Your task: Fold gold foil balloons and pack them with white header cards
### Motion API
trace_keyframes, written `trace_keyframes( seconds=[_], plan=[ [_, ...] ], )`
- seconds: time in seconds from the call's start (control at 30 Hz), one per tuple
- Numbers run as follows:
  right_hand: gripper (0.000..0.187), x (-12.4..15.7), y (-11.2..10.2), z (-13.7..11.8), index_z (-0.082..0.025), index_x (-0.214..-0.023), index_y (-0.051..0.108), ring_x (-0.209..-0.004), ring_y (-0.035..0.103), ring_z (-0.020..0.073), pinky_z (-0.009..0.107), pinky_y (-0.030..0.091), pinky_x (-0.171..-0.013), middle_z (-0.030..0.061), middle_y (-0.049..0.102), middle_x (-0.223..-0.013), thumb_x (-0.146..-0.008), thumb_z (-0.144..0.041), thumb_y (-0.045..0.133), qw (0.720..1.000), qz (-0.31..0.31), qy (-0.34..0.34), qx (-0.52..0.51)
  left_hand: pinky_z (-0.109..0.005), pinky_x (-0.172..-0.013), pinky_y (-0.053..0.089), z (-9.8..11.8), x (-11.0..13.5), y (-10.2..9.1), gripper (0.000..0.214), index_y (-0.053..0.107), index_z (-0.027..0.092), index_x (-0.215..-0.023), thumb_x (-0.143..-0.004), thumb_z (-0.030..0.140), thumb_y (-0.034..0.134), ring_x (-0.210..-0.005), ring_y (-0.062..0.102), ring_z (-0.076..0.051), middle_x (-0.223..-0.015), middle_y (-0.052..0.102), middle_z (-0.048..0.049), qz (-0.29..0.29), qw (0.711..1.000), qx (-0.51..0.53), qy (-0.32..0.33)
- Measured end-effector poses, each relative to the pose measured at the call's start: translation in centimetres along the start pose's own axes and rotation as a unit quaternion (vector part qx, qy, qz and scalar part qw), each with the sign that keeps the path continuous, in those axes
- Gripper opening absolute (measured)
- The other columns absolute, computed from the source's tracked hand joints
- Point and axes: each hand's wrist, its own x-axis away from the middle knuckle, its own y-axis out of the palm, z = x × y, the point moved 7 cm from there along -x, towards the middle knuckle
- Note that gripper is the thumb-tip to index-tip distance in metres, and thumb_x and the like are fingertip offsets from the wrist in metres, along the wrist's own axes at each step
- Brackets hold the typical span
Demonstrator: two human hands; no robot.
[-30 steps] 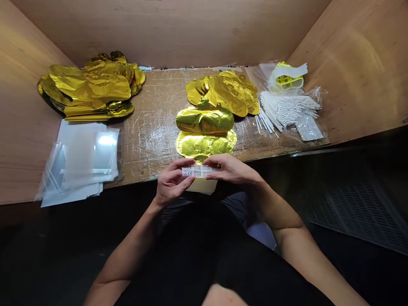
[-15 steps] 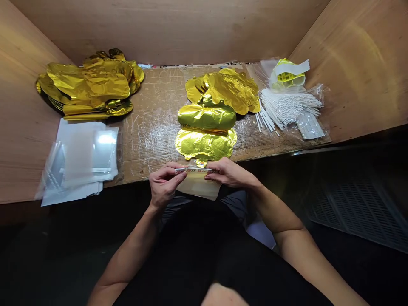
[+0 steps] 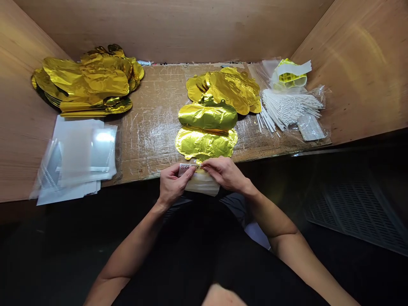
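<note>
My left hand [image 3: 174,183] pinches the left end of the printed top strip of a clear plastic bag [image 3: 202,184], thumb on the near side. At the strip's right part, my right hand [image 3: 226,173] has its fingers closed on the same bag. The bag's clear body hangs below the table edge, over my lap. Just beyond my fingers lies a flat gold foil balloon [image 3: 206,143], its near tip partly hidden by my hands. A folded gold foil piece [image 3: 208,116] rests against its far side.
More gold foil balloons [image 3: 231,89] are heaped behind, and a larger gold pile [image 3: 89,83] lies at left. Clear bags [image 3: 81,159] are stacked at the left front. White paper sticks [image 3: 287,106] and a yellow-white roll [image 3: 290,75] lie right. Wooden walls [image 3: 357,63] enclose the table.
My left hand has moved right, closer to my right hand, along the bag's top strip. Both hands now pinch near the strip's middle, and the bag's body looks more wrinkled.
</note>
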Motion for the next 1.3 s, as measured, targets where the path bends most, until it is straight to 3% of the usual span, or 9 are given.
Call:
trace_keyframes(
  seconds=[0.2,0.37,0.53,0.6,0.7,0.8,0.93,1.1,1.3],
  plan=[
    [0.031,0.6,1.1,0.4,-0.021,-0.125,0.076,-0.095,0.074,0.023,0.037,0.057,-0.087,0.0123,0.08,-0.109,-0.113,-0.03,0.049,0.997,0.058,-0.019,0.046,-0.023,-0.05,0.039,-0.1,-0.3,-0.4,0.032,0.072,0.018,-0.067,-0.081,0.042,0.088,-0.054,0.05,-0.012,-0.062,0.062,0.001,0.037,0.999,0.006,-0.008],
    [0.031,0.9,1.7,0.3,-0.025,-0.132,0.074,-0.103,0.074,0.0244,0.042,0.052,-0.085,0.0129,0.08,-0.121,-0.111,-0.027,0.052,0.991,0.035,-0.071,0.112,-0.023,-0.048,0.037,-0.6,-0.6,-0.5,0.034,0.069,0.017,-0.067,-0.081,0.043,0.087,-0.053,0.049,-0.011,-0.062,0.061,0.0012,0.03,0.998,0.035,-0.031],
    [0.022,1.0,1.5,-0.3,-0.03,-0.114,0.08,-0.104,0.071,0.028,0.05,0.049,-0.093,0.0103,0.079,-0.117,-0.105,-0.028,0.06,0.988,0.056,-0.089,0.11,-0.023,-0.048,0.038,-1.3,-0.6,-1.1,0.035,0.067,0.018,-0.069,-0.084,0.044,0.084,-0.053,0.052,-0.012,-0.063,0.062,0.0014,0.027,0.999,0.031,-0.036],
    [0.019,0.6,0.4,0.3,-0.029,-0.103,0.08,-0.098,0.07,0.0275,0.049,0.049,-0.094,0.0093,0.079,-0.103,-0.105,-0.032,0.061,0.992,0.104,-0.043,0.064,-0.025,-0.052,0.043,-1.3,-0.6,-1.4,0.035,0.066,0.019,-0.07,-0.088,0.044,0.083,-0.057,0.06,-0.015,-0.066,0.066,0.0001,0.022,1.0,-0.009,-0.002],
    [0.02,-0.9,-1.1,2.8,-0.022,-0.093,0.077,-0.083,0.068,0.0228,0.039,0.051,-0.082,0.0067,0.076,-0.088,-0.103,-0.033,0.064,0.987,0.141,0.066,-0.023,-0.035,-0.08,0.057,-0.4,-0.4,0.0,0.034,0.063,0.02,-0.07,-0.092,0.04,0.079,-0.095,0.078,-0.027,-0.09,0.08,-0.0079,-0.068,0.98,-0.104,0.153],
    [0.018,-3.2,-0.4,4.6,-0.019,-0.089,0.076,-0.074,0.065,0.0182,0.031,0.047,-0.073,0.0035,0.076,-0.082,-0.1,-0.03,0.067,0.989,0.065,0.131,-0.038,-0.047,-0.107,0.049,-0.4,0.8,2.9,0.029,0.063,0.021,-0.074,-0.101,0.03,0.069,-0.132,0.07,-0.032,-0.103,0.082,-0.0109,-0.202,0.905,-0.204,0.314],
    [0.02,-5.4,1.0,4.9,-0.017,-0.092,0.077,-0.08,0.068,0.0208,0.033,0.043,-0.08,0.0087,0.08,-0.09,-0.103,-0.032,0.067,0.977,-0.045,0.158,0.138,-0.046,-0.108,0.045,-1.7,1.2,4.9,0.024,0.063,0.021,-0.082,-0.106,0.021,0.059,-0.137,0.068,-0.028,-0.099,0.082,-0.0093,-0.241,0.843,-0.301,0.376],
    [0.035,-5.1,-1.3,5.3,-0.016,-0.1,0.074,-0.09,0.067,0.0294,0.04,0.037,-0.087,0.0166,0.078,-0.093,-0.107,-0.047,0.059,0.911,-0.03,0.211,0.353,-0.044,-0.103,0.045,-2.1,1.1,4.9,0.023,0.061,0.022,-0.084,-0.106,0.019,0.057,-0.138,0.067,-0.026,-0.094,0.081,-0.0076,-0.242,0.833,-0.325,0.378],
    [0.026,-5.1,0.0,5.7,-0.019,-0.094,0.067,-0.103,0.06,0.0243,0.035,0.032,-0.09,0.0084,0.074,-0.103,-0.106,-0.041,0.063,0.974,-0.101,0.043,0.199,-0.043,-0.103,0.045,-1.3,1.3,4.3,0.025,0.06,0.023,-0.082,-0.107,0.023,0.058,-0.139,0.066,-0.025,-0.104,0.082,-0.0094,-0.241,0.843,-0.293,0.38]
  ],
)
